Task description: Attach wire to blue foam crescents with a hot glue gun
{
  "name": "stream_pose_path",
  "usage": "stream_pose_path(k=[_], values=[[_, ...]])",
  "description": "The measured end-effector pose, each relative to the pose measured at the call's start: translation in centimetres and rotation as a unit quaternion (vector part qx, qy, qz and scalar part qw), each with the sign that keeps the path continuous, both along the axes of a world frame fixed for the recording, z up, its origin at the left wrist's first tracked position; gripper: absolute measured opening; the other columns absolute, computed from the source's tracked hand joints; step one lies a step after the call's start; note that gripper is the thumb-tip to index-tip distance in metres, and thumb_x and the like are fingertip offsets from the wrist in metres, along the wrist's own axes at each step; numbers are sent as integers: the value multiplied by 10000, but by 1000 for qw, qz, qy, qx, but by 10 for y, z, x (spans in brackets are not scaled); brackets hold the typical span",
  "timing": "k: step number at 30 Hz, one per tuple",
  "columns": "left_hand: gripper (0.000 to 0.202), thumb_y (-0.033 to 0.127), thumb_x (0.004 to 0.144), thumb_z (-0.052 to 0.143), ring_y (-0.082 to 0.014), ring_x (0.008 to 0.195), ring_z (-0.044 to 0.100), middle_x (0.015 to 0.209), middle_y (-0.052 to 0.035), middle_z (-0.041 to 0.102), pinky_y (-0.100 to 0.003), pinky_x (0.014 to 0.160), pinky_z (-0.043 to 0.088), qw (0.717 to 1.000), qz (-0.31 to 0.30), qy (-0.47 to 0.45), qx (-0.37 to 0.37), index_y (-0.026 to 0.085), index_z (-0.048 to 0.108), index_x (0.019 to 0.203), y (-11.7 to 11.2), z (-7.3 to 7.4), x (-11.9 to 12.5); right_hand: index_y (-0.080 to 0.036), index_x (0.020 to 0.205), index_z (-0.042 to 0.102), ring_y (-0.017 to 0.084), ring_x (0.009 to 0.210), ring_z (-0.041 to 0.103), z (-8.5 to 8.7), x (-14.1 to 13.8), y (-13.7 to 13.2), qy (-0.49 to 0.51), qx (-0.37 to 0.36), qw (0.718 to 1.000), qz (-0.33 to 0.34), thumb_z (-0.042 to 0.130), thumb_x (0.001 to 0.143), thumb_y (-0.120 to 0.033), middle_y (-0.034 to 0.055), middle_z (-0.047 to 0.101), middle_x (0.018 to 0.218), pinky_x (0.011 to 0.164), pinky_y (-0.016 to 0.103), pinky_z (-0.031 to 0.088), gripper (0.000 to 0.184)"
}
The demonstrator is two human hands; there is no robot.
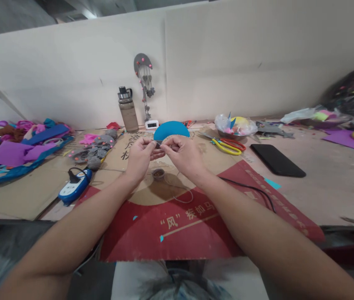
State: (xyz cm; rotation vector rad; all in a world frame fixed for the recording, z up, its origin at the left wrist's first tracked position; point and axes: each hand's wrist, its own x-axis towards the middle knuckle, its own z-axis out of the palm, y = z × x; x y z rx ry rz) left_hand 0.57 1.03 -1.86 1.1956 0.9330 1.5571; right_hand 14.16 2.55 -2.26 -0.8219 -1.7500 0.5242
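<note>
Pinching a small dark piece (157, 144) narrowly in left hand (141, 156) and right hand (183, 155), possibly dropping it through loose pressure, or tangling the pale thread (183, 202) by haste.

1. Bright blue, rounded flat piece (171, 128): one plain colour.
2. Small dark piece (157, 144), just in front of the blue piece: near-black.
3. Red cardboard sheet (145, 233), in front of the blue piece: tan rounded patch, tan lettering.
4. Grey crescent-shaped hanging ornament (138, 61), left of and above the blue piece: pink and red dots.
5. Rectangular phone (277, 160), right of the blue piece: plain black.
6. Looped scissor handles (228, 152), right of the blue piece: yellow, orange-red.
</note>
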Motion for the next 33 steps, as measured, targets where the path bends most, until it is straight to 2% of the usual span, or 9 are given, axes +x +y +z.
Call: stream_pose_path(k=[12, 23, 28, 33], values=[[148, 213, 768, 608, -173, 672, 684, 722, -33, 671, -384, 717, 566, 1000, -2, 6, 0, 163, 471, 794, -4, 2, 2, -177, 742, 633, 144, 702, 621, 0, 1, 1, 88, -73, 993, 4, 558, 786, -288, 29, 688, 766, 657, 282, 473, 142], [116, 215, 796, 576, -188, 726, 695, 765, -59, 700, -363, 720, 560, 1000, -25, -1, -4, 162, 473, 794, -6, 3, 2, -163, 790, 650, 119, 670, 590, 2, 0, 3, 148, -142, 979, -1, 574, 758, -284, 23, 676, 749, 655, 265, 457, 147], [117, 223, 798, 574, -191, 715, 696, 750, -62, 700, -349, 699, 559, 998, -55, -11, -5, 157, 478, 791, -4, 2, 1, -166, 781, 651, 118, 667, 573, 4, 0, 1, 162, -139, 977, 0, 584, 751, -299, 19, 662, 739, 648, 262, 452, 152], [113, 229, 794, 578, -178, 684, 692, 733, -54, 698, -338, 691, 558, 999, -49, -7, -13, 158, 493, 818, -4, 3, 0, -165, 780, 650, 119, 635, 555, 5, 1, 0, 135, -111, 985, -13, 577, 766, -313, 22, 657, 722, 605, 256, 440, 165]])
